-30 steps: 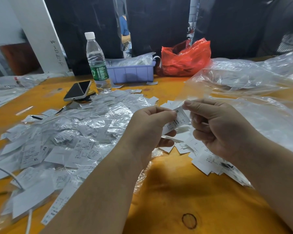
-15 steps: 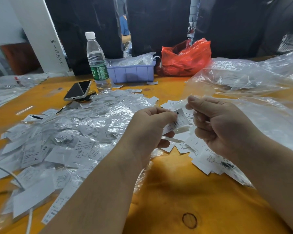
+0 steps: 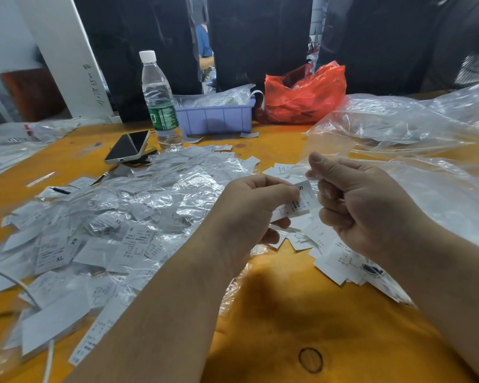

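My left hand (image 3: 249, 208) pinches a small white size label (image 3: 297, 203) marked "S" between thumb and fingers, above the orange table (image 3: 288, 313). My right hand (image 3: 362, 205) is just right of it, fingers curled, its thumb and forefinger pinching a thin clear plastic sleeve (image 3: 302, 168) beside the label's top. A big heap of bagged labels (image 3: 108, 222) covers the table to the left. A smaller pile of loose white labels (image 3: 335, 255) lies under and beside my right hand.
A water bottle (image 3: 161, 100), a phone (image 3: 129, 146), a purple plastic tray (image 3: 216, 117) and a red plastic bag (image 3: 302, 95) stand at the back. Large clear plastic bags (image 3: 398, 125) spread over the right side. A white cable (image 3: 17, 283) crosses the left edge.
My right hand has lifted slightly and drawn a little away from the label, taking the clear sleeve with it. My left hand keeps the label almost still.
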Demonstrator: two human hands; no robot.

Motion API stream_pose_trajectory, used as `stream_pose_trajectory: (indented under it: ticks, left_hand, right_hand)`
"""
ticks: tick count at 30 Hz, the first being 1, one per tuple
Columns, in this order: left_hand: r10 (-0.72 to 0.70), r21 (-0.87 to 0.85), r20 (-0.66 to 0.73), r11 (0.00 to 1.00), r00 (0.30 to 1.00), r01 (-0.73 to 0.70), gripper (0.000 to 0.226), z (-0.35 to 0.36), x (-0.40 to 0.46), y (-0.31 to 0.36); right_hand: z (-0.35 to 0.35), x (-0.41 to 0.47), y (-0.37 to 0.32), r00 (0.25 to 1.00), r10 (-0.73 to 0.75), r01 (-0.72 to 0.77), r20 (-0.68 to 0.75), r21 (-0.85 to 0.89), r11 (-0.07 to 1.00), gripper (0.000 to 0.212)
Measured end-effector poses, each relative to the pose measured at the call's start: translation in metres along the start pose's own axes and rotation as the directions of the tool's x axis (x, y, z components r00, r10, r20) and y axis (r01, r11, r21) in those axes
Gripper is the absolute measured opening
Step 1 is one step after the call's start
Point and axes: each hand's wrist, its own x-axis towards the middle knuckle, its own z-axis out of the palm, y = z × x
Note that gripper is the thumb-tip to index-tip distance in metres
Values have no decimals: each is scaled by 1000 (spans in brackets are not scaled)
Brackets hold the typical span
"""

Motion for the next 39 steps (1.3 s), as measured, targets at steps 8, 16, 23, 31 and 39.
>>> stream_pose_trajectory:
  ticks: [8, 16, 23, 31, 39]
  left_hand:
    - [-4, -4, -46, 1000, 999, 4, 5, -1, 1, -1]
    - [127, 44, -256, 992, 958, -119, 15, -11, 0, 5]
    - [367, 413, -176, 870, 913, -270, 17, -7, -4, 2]
    - [294, 374, 9, 885, 956, -276, 56, -4, -8, 6]
    - [301, 410, -27, 873, 953, -264, 18, -6, -4, 2]
  right_hand:
    - [1, -2, 0, 1000, 16, -16, 26, -11, 1000, 31]
    - [0, -3, -4, 997, 65, -63, 50, -37, 997, 32]
    - [1, -6, -6, 948, 196, -153, 252, -180, 972, 18]
    - [-2, -7, -10, 915, 230, -110, 332, -342, 933, 7]
    - [-3, -6, -12, 954, 189, -117, 234, -290, 950, 35]
